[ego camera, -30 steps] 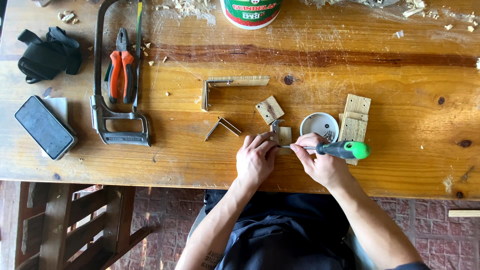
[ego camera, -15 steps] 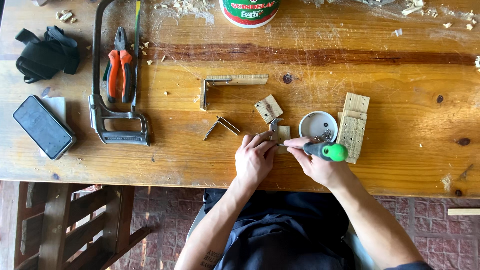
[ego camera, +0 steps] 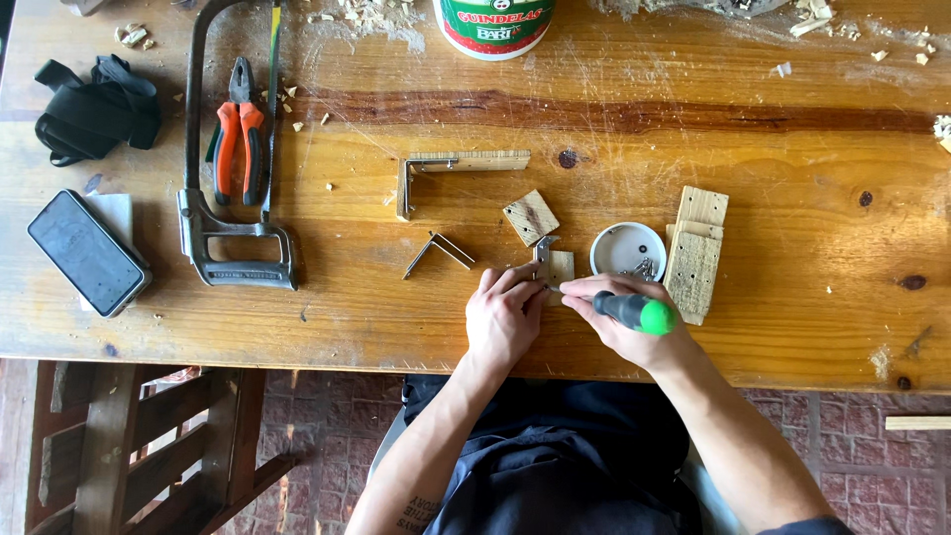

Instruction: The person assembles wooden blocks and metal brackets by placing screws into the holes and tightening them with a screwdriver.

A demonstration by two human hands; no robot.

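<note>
The right hand (ego camera: 634, 332), clenched round the green-handled screwdriver (ego camera: 634, 313), has swung its handle from 3 toward 4 o'clock — the tip stays on the small wood block (ego camera: 561, 266) at bench (ego camera: 792, 149) centre, pinned by the left hand (ego camera: 503, 319) — so the screw is being turned.

Screwdriver with black and green handle (ego camera: 634, 313): a second ago its green end lay out to the right, level with the right hand's knuckles; now the handle is drawn in toward the wrist and sits slightly lower, tilted down to the right.
Right hand (ego camera: 634, 322): rolled a little around the handle; its fingers (ego camera: 584, 289) reach further left, toward the small wooden block with the metal bracket (ego camera: 551, 264).
Left hand (ego camera: 503, 315): barely shifted; its fingertips have closed up against the block's near edge.
</note>
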